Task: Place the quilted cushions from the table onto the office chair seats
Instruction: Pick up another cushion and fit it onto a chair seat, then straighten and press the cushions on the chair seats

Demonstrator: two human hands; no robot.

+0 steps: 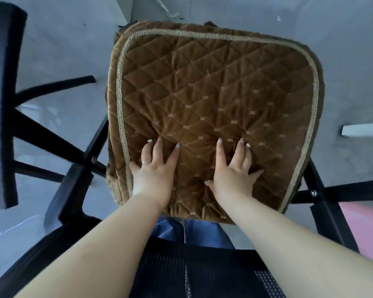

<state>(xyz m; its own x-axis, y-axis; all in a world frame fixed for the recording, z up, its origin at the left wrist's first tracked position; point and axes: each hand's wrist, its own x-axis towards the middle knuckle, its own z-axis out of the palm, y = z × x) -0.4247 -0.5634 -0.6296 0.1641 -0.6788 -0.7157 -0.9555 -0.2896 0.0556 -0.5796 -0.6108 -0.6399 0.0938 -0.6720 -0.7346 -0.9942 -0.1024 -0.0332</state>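
At the far left edge of the view stands a second chair [2, 100], dark and blurred, seen from above; black legs of a chair base [52, 134] spread out from it over the pale grey floor [63, 50]. Next comes the left armrest [73, 190] of the office chair [181, 265], black and running beside the seat's left edge. The quilted cushion [213, 93], brown velvet with diamond stitching and a pale braided border, lies flat on the seat and covers it wholly; its left flap hangs over the seat's left edge; its near edge ends just short of the black mesh backrest [170, 272]; a strip of blue cloth [202, 231] shows between the two. The left hand [155, 168] lies palm down on the cushion near its near left corner, fingers spread and flat, gripping nothing; a ring [146, 162] sits on one finger. Just beside it, apart by a narrow gap, the right hand [235, 168] presses palm down on the near middle of the cushion, fingers likewise splayed and straight, holding nothing; the fabric dimples around both sets of fingertips. Further right the right armrest [336, 192] crosses past the cushion's near right corner; a pink object [366, 229] shows at the right edge; a white bar [364, 130] lies on the floor above it.
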